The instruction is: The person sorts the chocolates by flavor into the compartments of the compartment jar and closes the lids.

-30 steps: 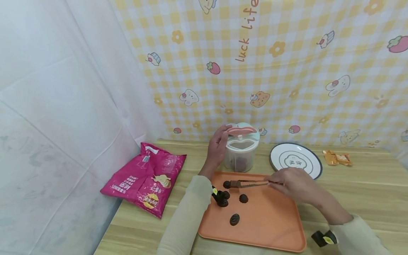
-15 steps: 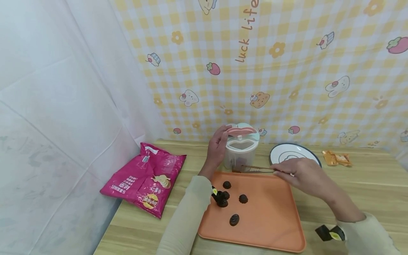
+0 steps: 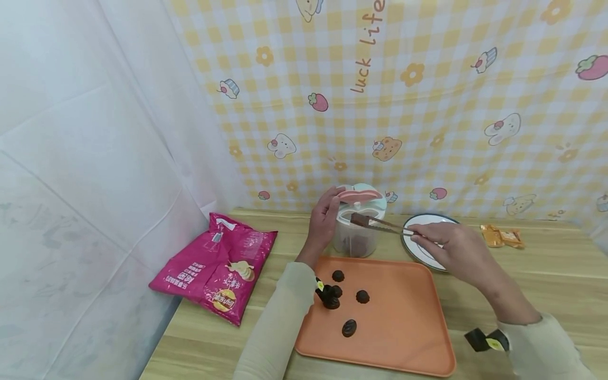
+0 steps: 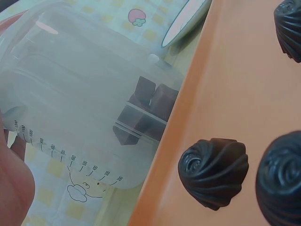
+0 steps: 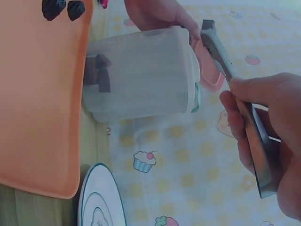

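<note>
My left hand (image 3: 323,219) holds the side of a clear plastic storage jar (image 3: 353,240) near its raised pink flap (image 3: 359,196). Dark chocolate chunks (image 4: 143,115) lie at the jar's bottom, and a measuring scale is printed on its wall. In my right hand (image 3: 451,248) are metal tongs (image 5: 254,141). A square dark chocolate piece (image 5: 208,24) is at their tips, over the jar's open mouth. Several dark moulded chocolates (image 3: 363,296) remain on the orange tray (image 3: 404,327), including a ridged oval one (image 3: 349,328).
A magenta chip bag (image 3: 218,269) lies on the left of the wooden table (image 3: 537,285). To the jar's right are a white plate with a dark rim (image 3: 420,219) and small orange wrapped snacks (image 3: 502,236). A yellow checked cloth (image 3: 404,116) hangs behind.
My right hand has lifted the tongs from the tray, past the jar's front, up to its mouth. The left hand stays at the jar.
</note>
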Action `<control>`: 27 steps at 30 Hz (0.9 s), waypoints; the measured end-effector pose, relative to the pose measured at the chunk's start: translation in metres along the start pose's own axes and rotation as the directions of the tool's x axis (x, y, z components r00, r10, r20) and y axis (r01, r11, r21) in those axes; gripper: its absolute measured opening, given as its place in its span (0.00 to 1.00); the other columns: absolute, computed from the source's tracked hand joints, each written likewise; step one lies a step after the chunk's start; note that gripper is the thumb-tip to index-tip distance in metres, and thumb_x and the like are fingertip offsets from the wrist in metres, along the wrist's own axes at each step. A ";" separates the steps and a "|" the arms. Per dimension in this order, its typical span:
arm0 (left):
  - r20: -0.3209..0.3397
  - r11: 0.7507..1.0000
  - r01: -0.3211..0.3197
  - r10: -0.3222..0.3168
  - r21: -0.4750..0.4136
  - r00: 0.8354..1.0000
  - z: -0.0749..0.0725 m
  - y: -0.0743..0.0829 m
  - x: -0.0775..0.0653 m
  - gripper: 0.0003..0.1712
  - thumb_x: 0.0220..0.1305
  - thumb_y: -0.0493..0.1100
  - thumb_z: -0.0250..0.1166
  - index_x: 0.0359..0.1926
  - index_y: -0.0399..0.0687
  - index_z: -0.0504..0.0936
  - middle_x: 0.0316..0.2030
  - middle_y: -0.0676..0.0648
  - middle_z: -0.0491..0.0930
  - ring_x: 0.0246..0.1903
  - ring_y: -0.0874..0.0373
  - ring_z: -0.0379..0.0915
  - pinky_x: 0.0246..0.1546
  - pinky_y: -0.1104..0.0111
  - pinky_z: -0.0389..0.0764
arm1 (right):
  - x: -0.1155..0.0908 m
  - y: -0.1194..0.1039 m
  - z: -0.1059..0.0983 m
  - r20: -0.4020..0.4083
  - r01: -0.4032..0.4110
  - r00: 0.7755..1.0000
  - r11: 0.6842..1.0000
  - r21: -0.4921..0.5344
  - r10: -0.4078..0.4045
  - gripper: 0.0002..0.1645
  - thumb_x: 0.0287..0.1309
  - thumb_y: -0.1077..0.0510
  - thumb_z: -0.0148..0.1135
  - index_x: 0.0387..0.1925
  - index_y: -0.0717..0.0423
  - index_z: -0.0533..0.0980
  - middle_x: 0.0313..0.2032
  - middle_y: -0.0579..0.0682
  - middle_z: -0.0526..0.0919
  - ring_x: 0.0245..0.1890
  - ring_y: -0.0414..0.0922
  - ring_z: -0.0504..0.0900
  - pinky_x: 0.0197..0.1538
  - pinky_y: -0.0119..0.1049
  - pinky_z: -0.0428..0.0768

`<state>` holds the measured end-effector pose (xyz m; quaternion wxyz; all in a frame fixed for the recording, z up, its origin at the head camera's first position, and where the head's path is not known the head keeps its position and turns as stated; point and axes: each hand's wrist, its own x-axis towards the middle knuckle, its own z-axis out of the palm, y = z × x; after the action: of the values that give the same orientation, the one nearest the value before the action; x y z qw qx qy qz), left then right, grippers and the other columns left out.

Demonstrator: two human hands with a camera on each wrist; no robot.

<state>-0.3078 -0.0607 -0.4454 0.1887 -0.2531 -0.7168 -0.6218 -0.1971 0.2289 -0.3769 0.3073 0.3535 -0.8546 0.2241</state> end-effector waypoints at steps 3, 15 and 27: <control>-0.005 1.000 -0.010 0.010 0.002 1.000 0.000 0.000 0.001 0.26 0.84 0.51 0.47 0.59 0.38 0.83 0.69 0.41 0.72 0.75 0.42 0.54 0.72 0.57 0.60 | 0.001 0.001 0.002 -0.024 -0.027 0.999 0.999 -0.039 0.026 0.18 0.51 0.66 0.76 0.46 0.56 0.89 0.34 0.45 0.90 0.25 0.39 0.82 0.23 0.35 0.75; -0.017 1.000 -0.016 0.015 -0.005 1.000 0.001 0.000 0.001 0.21 0.84 0.44 0.48 0.57 0.38 0.84 0.68 0.40 0.73 0.74 0.40 0.56 0.73 0.56 0.60 | 0.001 0.002 0.009 -0.070 -0.056 0.996 0.997 -0.056 0.052 0.17 0.50 0.64 0.76 0.45 0.54 0.90 0.32 0.45 0.90 0.22 0.41 0.83 0.18 0.33 0.70; -0.015 0.999 -0.048 0.048 0.004 0.999 0.000 -0.001 0.002 0.23 0.84 0.46 0.47 0.51 0.35 0.85 0.66 0.43 0.76 0.74 0.40 0.56 0.73 0.59 0.59 | 0.002 0.002 0.009 -0.057 -0.047 0.997 0.998 -0.051 0.044 0.19 0.48 0.66 0.77 0.45 0.54 0.90 0.31 0.43 0.89 0.22 0.40 0.82 0.19 0.34 0.72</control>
<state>-0.3098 -0.0602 -0.4452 0.2095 -0.2654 -0.7100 -0.6177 -0.2032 0.2241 -0.3825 0.3349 0.3193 -0.8592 0.2183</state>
